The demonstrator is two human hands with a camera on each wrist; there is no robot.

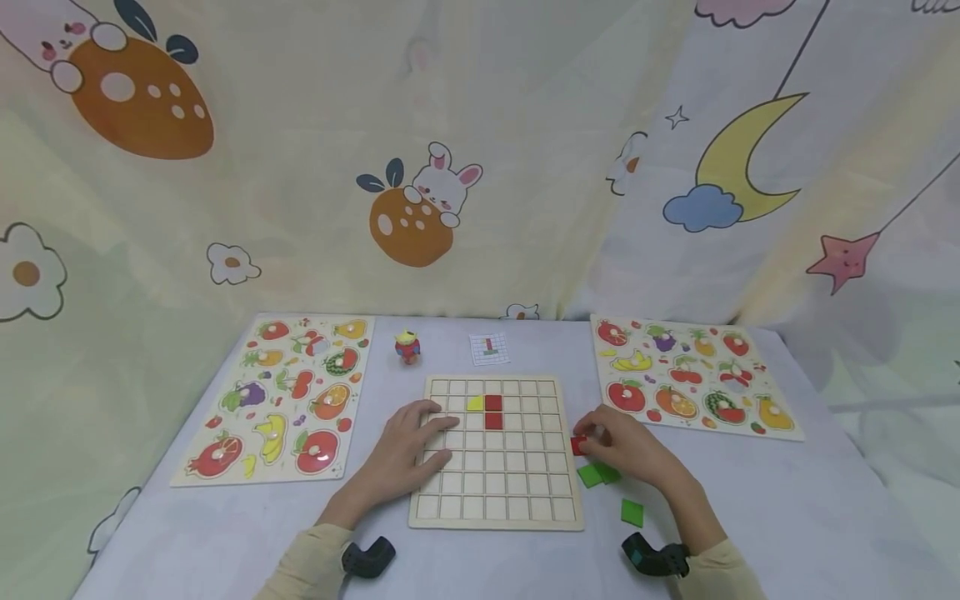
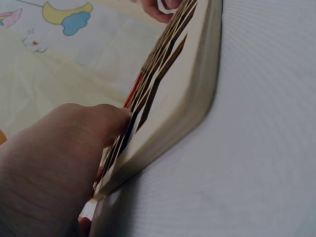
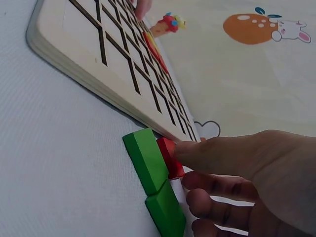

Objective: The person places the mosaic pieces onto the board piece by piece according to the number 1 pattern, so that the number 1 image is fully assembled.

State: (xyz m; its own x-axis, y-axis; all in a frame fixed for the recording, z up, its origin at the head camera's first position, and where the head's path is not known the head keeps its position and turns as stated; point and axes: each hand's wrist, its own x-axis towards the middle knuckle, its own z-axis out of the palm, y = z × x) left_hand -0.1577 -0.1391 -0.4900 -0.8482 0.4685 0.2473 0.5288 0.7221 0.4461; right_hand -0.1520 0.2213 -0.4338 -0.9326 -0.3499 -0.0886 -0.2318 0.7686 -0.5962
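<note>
A wooden grid board (image 1: 495,507) lies on the table with a yellow tile (image 1: 476,403) and red tiles (image 1: 493,402) set in its upper cells. My left hand (image 1: 408,454) rests along the board's left edge, fingers spread over the outer cells. At the right edge, my right hand (image 1: 621,442) pinches a loose red tile (image 1: 578,446); its thumb (image 3: 195,150) is against that tile in the right wrist view. Close below those fingers are green tiles (image 1: 589,476), and a separate green tile (image 1: 632,512) lies nearer the front.
Fruit-picture boards lie at both sides, the left one (image 1: 296,400) and the right one (image 1: 678,375). Behind the grid stand a small toy figure (image 1: 408,347) and a card (image 1: 490,349) printed with a coloured pattern. A patterned curtain (image 1: 525,242) hangs at the back.
</note>
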